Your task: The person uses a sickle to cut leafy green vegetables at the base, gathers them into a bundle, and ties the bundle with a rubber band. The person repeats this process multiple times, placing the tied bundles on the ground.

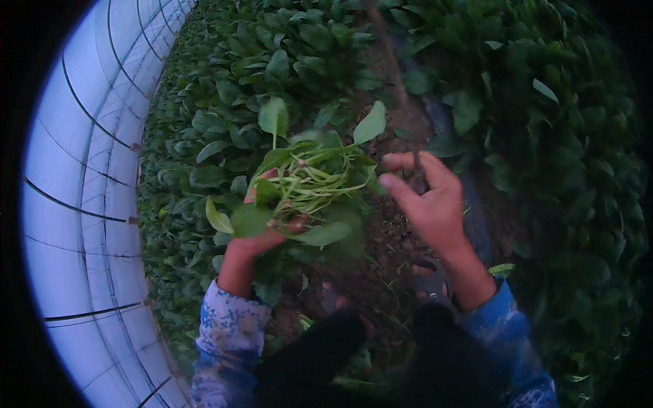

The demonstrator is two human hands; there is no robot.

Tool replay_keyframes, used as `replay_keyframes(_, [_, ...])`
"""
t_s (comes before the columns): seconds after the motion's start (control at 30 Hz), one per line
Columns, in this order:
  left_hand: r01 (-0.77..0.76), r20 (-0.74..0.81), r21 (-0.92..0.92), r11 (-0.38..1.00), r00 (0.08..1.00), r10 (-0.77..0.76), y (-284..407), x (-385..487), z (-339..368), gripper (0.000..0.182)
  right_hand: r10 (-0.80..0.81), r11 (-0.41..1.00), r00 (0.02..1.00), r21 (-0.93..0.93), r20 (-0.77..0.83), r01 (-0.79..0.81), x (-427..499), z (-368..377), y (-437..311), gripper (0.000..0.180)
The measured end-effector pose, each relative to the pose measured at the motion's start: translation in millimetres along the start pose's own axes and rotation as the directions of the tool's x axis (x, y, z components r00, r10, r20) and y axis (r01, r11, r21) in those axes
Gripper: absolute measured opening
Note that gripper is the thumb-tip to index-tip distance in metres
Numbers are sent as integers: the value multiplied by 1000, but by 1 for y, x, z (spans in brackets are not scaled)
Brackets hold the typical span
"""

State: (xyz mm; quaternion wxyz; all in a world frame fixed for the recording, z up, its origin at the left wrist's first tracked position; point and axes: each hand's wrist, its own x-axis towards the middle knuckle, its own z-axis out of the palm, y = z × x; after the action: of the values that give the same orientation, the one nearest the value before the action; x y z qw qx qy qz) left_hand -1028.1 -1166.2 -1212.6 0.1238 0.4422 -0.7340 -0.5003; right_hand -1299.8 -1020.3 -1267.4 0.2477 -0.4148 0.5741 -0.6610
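My left hand [265, 232] holds a loose bunch of leafy greens [319, 178] from below and the left. The pale green stems lie crosswise over one another, and pinkish root ends show among them. Broad leaves stick out around the bunch and hide part of the fingers. Just right of the stems is my right hand [431, 201], with thumb and index finger apart and their tips close to the bunch. A narrow dark strip [417, 163] crosses the index finger, too blurred to name. No plant is plainly gripped in this hand, and its other fingers are mostly hidden.
Dense beds of leafy plants [229, 102] grow on the left, with more plants [556, 153] on the right. Between them runs a strip of brown soil [387, 245], where my sandalled foot [431, 280] stands. A ribbed plastic-film greenhouse wall [66, 265] curves along the left.
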Motion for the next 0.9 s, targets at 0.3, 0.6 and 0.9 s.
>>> replay_keyframes(0.3, [187, 423, -239, 953, 903, -71, -34, -30, -32, 59, 199, 978, 959, 29, 201, -209, -10, -28, 17, 32])
replay_keyframes(0.6, [256, 312, -188, 948, 931, -189, -6, -28, -10, 77, 421, 891, 855, 41, 303, -453, -15, -36, -26, 26])
replay_keyframes(0.9, [95, 68, 271, 958, 991, -118, 26, -7, 23, 40, -2, 998, 983, -65, 182, 14, -19, 18, -25, 43])
